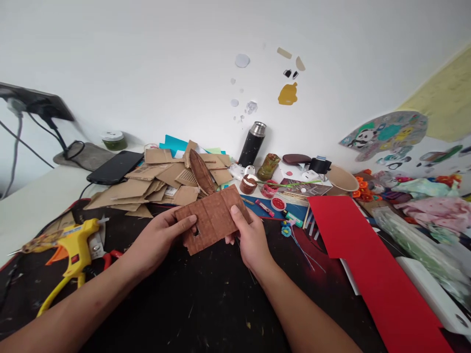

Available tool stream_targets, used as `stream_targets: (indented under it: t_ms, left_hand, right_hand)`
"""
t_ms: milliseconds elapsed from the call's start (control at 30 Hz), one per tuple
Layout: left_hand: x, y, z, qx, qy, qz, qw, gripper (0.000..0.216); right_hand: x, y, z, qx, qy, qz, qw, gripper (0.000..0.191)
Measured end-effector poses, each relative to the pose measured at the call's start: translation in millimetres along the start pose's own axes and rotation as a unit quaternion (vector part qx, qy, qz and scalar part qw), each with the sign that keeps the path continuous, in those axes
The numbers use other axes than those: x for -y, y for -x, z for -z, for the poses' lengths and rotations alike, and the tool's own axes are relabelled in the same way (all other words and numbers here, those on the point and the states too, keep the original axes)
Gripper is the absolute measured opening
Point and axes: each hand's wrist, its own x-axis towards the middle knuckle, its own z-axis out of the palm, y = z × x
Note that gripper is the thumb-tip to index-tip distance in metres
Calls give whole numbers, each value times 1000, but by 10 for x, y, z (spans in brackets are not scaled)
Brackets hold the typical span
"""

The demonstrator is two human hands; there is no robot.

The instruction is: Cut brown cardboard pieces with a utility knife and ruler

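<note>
Both my hands hold a brown-painted piece of cardboard (pixel 212 218) above the dark mat. My left hand (pixel 162 235) pinches its left end, thumb on top, beside a small hole near the lower left corner. At the right end my right hand (pixel 252 235) grips it with the thumb pressed on the face; the other fingers are mostly hidden behind. Just beyond it, a brown leaf-shaped piece (pixel 201 171) leans on a heap of cardboard scraps (pixel 158 181).
A yellow glue gun (pixel 79 247) lies at left near red-handled pliers (pixel 110 257). Behind stand a black thermos (pixel 252 144) and a brown paint jar (pixel 248 184). Red card (pixel 364 255) stretches along the right side. A black phone-like device (pixel 115 166) rests at back left.
</note>
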Motion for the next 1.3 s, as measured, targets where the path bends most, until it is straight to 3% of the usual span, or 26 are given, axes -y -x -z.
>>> stream_targets:
  t_ms: [200, 467, 700, 1300]
  left_hand:
    - [-22, 38, -33, 2, 11, -16, 1000, 54]
    - [-8, 54, -23, 109, -75, 22, 991, 48]
    - [36, 24, 17, 74, -83, 18, 994, 44]
    - [13, 35, -11, 70, -95, 28, 993, 42]
  right_hand:
    - [-55, 59, -47, 77, 32, -27, 996, 59]
    - [-14, 22, -9, 21, 55, -15, 998, 63]
    - [9, 46, -33, 38, 70, -29, 996, 64]
    - [39, 59, -48, 47, 85, -24, 995, 64]
